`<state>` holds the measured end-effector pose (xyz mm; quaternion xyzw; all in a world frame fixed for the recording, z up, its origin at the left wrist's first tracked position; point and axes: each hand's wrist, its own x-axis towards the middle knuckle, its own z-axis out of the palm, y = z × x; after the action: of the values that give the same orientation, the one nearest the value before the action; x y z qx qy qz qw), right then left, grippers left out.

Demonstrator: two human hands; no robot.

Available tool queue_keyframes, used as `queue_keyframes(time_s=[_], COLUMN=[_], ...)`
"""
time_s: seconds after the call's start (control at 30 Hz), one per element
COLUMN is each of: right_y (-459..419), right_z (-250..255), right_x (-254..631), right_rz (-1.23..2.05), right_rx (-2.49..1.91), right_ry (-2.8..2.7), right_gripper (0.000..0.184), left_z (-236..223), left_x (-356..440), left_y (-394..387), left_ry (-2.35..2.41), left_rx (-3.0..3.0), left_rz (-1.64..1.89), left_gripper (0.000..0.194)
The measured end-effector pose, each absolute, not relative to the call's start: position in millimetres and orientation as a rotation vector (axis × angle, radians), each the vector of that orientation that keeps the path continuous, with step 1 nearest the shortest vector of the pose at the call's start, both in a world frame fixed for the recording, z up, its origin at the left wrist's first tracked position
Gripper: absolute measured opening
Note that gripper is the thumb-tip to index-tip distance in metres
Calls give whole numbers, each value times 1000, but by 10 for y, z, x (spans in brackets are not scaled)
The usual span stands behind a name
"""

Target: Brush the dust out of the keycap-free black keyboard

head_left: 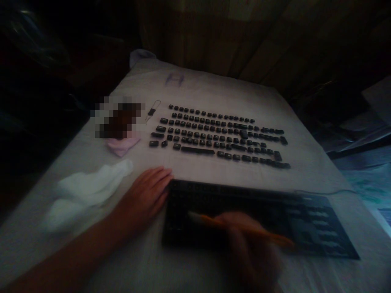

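Observation:
A black keyboard base (293, 228) without its keycaps lies across the cloth in front of me. My right hand (247, 240), blurred by motion, grips a thin orange-handled brush (259, 232) over the base. The brush's pale tip points left, above the left half of the base. My left hand (149, 191) lies with outstretched fingers beside the base, its fingertips at the upper left corner. Behind the base, the loose black keycaps (210, 131) sit in several rows, with a long spacebar (198, 150) in the front row.
A crumpled white cloth (88, 183) lies left of my left arm. Beyond it are a pink cloth (124, 144) and a pixelated patch. A small wire-looped tool (152, 112) lies left of the keycaps. The keyboard's cable (324, 192) runs right over the pale sheet (210, 87).

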<state>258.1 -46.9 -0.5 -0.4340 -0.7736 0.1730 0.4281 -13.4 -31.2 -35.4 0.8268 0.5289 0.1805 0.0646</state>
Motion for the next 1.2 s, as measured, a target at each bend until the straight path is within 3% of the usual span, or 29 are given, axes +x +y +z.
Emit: queue_keyframes(time_s=[1.2], right_y=[-418], right_z=[112], right_x=[2507], right_rz=[400], right_rx=[-920], right_ry=[-2096], right_gripper=[19], left_z=[-325], left_x=[-136], left_y=[-320], left_ry=[1564], left_rx=[2537], left_rz=[576], left_gripper=[40])
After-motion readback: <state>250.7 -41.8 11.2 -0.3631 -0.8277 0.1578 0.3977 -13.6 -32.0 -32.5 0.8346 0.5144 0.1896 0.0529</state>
